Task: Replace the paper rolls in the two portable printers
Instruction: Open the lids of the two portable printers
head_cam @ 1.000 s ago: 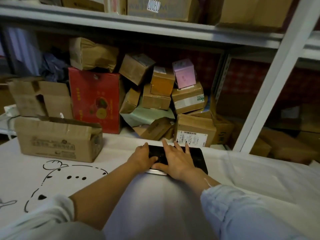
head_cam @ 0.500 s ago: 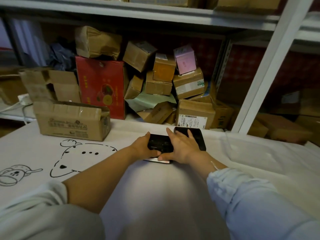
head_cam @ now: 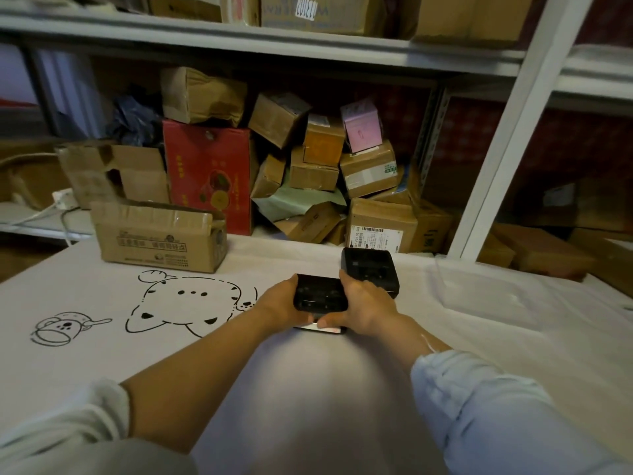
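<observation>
Printers sit on the white cartoon-printed cloth [head_cam: 102, 337], both black, boxy and matte.
Left of the near printer [head_cam: 320, 296], the open cardboard box [head_cam: 157, 240] bears print too blurred to read; left hand [head_cam: 281, 303] and right hand [head_cam: 363, 308] clamp curled fingers on its sides; far printer [head_cam: 370, 270] lies just behind-right.

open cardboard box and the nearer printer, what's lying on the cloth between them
Nothing lies there. In the head view, only white cloth with a printed cartoon animal runs from the open cardboard box to the nearer printer.
</observation>
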Demonstrator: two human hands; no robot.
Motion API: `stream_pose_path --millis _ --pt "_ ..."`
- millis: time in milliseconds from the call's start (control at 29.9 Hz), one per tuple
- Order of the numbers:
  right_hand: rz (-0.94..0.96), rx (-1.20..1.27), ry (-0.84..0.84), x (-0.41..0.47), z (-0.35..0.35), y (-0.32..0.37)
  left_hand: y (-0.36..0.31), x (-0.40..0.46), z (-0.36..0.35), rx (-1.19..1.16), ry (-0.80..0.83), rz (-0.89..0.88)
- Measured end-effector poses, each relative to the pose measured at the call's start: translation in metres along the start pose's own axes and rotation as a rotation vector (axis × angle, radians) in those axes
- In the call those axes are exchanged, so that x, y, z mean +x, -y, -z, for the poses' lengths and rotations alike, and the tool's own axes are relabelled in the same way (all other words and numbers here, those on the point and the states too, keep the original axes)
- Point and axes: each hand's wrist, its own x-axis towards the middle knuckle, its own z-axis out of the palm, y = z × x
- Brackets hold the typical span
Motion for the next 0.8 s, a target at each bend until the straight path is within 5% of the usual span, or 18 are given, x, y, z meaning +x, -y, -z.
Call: stream_pose_path --millis 267,802 --pt "-0.101 0.418 -0.09 0.0 -0.021 -0.001 0.003 0.001 -0.003 -0.018 -0.068 0.039" --pt "-0.045 0.808 0.016 -0.01 -0.042 0.016 0.039 -0.011 0.016 -0.079 -0.176 0.147"
